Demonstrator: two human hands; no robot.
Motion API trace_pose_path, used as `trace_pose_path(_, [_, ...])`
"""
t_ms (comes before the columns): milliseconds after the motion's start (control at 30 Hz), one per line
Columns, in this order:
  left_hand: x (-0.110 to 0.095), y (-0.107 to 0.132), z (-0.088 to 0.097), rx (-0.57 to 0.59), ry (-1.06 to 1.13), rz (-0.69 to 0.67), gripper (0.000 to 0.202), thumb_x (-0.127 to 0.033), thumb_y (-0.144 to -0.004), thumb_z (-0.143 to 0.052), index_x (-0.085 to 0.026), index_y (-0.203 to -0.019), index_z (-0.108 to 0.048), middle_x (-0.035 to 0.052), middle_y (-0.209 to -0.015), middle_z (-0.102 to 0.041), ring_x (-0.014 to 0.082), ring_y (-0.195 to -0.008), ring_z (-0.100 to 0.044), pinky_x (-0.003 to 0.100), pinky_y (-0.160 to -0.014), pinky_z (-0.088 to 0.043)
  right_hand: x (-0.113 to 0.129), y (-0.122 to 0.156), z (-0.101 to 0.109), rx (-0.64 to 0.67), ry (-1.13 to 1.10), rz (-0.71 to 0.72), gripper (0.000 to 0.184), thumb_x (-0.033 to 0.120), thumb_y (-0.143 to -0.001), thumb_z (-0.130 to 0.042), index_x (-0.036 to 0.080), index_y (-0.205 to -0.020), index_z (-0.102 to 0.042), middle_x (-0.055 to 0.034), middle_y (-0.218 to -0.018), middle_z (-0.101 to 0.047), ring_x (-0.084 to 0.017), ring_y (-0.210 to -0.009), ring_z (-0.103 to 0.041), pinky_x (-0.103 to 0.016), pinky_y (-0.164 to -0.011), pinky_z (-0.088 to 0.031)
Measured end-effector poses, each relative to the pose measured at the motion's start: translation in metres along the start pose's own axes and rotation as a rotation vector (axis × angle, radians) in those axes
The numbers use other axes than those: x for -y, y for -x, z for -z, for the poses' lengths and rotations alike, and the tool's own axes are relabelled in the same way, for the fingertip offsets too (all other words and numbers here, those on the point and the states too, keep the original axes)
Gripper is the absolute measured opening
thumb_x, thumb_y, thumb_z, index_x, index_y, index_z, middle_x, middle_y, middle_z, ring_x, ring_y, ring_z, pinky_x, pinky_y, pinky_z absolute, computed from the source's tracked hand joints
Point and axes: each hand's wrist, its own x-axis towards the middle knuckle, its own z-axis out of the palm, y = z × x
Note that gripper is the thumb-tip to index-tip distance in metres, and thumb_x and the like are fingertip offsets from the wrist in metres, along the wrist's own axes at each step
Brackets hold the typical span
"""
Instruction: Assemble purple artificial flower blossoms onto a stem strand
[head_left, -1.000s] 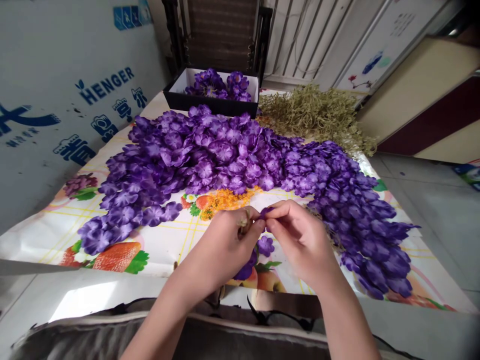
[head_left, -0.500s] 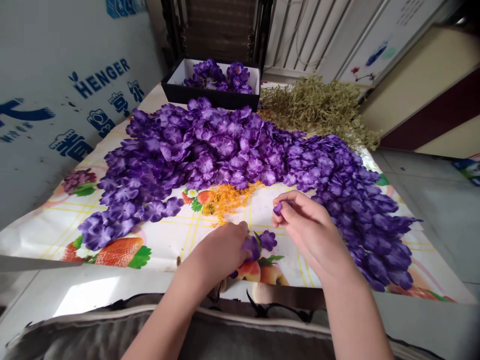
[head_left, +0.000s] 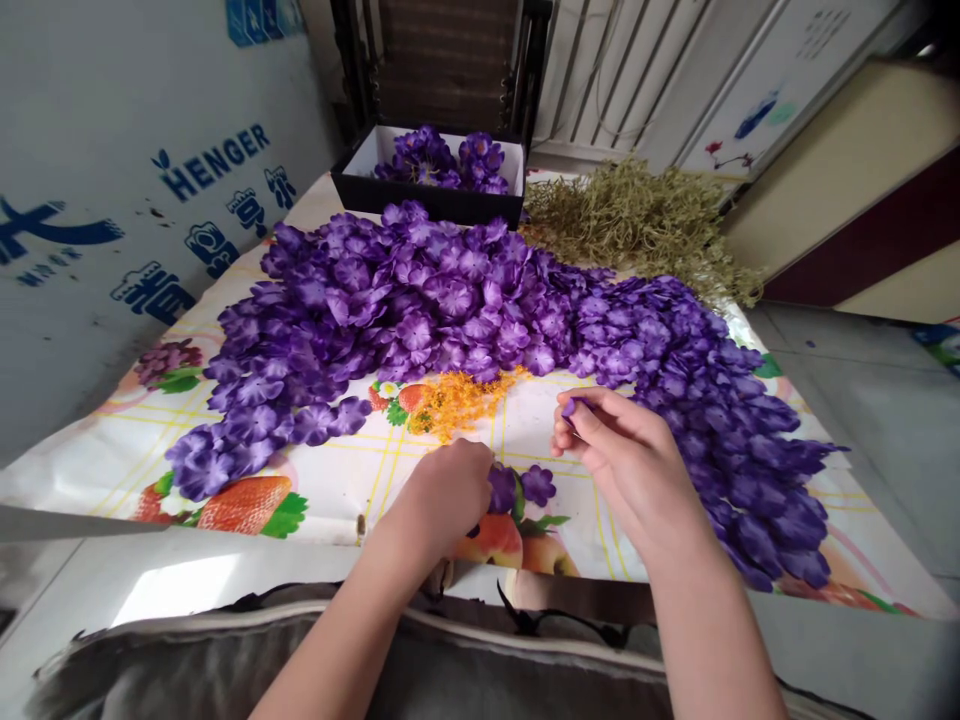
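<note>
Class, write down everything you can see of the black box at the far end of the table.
The black box is an open rectangular box with black outer walls, card-like by its look, and a white inside. It sits at the far end of the printed table cover, holding a mound of purple fabric blossoms that rises above its rim. A large heap of purple blossoms reaches its front wall, and dried greenery lies just beyond its right corner.
</note>
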Motion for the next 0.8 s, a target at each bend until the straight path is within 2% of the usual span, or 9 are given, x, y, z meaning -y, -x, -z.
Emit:
trace_pose_path(100, [0.005,-0.003,0.001,-0.049,0.108,-0.041,0.013,-0.017,-0.078,-0.051,-0.016,-0.067,-0.058,0.0089,-0.070,-0.061,0.0213,-0.065,-0.057,0.030,-0.059,-0.034,0.000,-0.001,0.003,-0.025,0.020,0.011,0.006,0.022,-0.079,-0.069,0.020,-0.084,-0.067,0.0003,-0.070,-0.063,-0.013,-0.066,-0.059,-0.031,-0.067,-0.052])
trace_pose_path(233, [0.004,-0.005,0.006,-0.106,0.287,-0.091,0.025,-0.022,-0.079,-0.050,-0.020,-0.056,-0.041,-0.0020,-0.055,-0.044,0.0128,-0.052,-0.040,0.027,-0.053,-0.027,0.002,-0.001,0.006,0.015,0.214,0.038,0.004,0.022,-0.082,-0.065,0.021,-0.085,-0.065,-0.0007,-0.076,-0.067,-0.016,-0.076,-0.064,-0.033,-0.079,-0.050])
trace_pose_path(367, [0.000,-0.005,0.011,-0.126,0.448,-0.101,0.029,-0.025,-0.080,-0.048,-0.020,-0.055,-0.035,-0.0051,-0.054,-0.034,0.0107,-0.052,-0.032,0.026,-0.052,-0.024,0.005,-0.001,0.006,0.127,0.386,0.062,0.005,0.023,-0.085,-0.059,0.021,-0.086,-0.063,-0.0030,-0.086,-0.069,-0.018,-0.087,-0.064,-0.032,-0.080,-0.048])
trace_pose_path(500, [0.000,-0.006,0.012,-0.146,0.577,-0.136,0.034,-0.031,-0.082,-0.047,-0.020,-0.055,-0.030,-0.0061,-0.056,-0.025,0.0098,-0.052,-0.026,0.025,-0.051,-0.021,0.008,-0.001,0.005,0.155,0.424,0.097,0.008,0.020,-0.087,-0.056,0.021,-0.087,-0.063,-0.0019,-0.089,-0.069,-0.015,-0.087,-0.063,-0.027,-0.077,-0.047])
trace_pose_path(633, [0.001,-0.009,0.011,-0.114,0.649,-0.178,0.036,-0.037,-0.085,-0.044,-0.020,-0.056,-0.031,-0.0063,-0.055,-0.025,0.0096,-0.051,-0.026,0.025,-0.049,-0.022,0.008,-0.001,0.005,0.156,0.478,0.099,0.010,0.019,-0.087,-0.054,0.021,-0.087,-0.063,-0.0007,-0.086,-0.068,-0.015,-0.083,-0.062,-0.026,-0.070,-0.045])
trace_pose_path(700, [-0.001,-0.011,0.012,-0.152,0.656,-0.173,0.035,-0.036,-0.085,-0.045,-0.020,-0.056,-0.034,-0.0058,-0.056,-0.028,0.0101,-0.053,-0.029,0.025,-0.051,-0.024,0.007,-0.001,0.006,0.115,0.495,0.109,0.009,0.018,-0.086,-0.054,0.021,-0.086,-0.063,-0.0004,-0.082,-0.067,-0.015,-0.081,-0.062,-0.026,-0.070,-0.045])
trace_pose_path(800, [-0.004,-0.013,0.012,-0.232,0.643,-0.133,0.025,-0.033,-0.083,-0.048,-0.018,-0.064,-0.050,-0.0039,-0.059,-0.040,0.0117,-0.058,-0.037,0.026,-0.056,-0.028,0.005,-0.003,0.008,0.066,0.505,0.124,0.008,0.017,-0.084,-0.054,0.020,-0.084,-0.062,-0.0003,-0.079,-0.067,-0.015,-0.078,-0.062,-0.027,-0.070,-0.045])
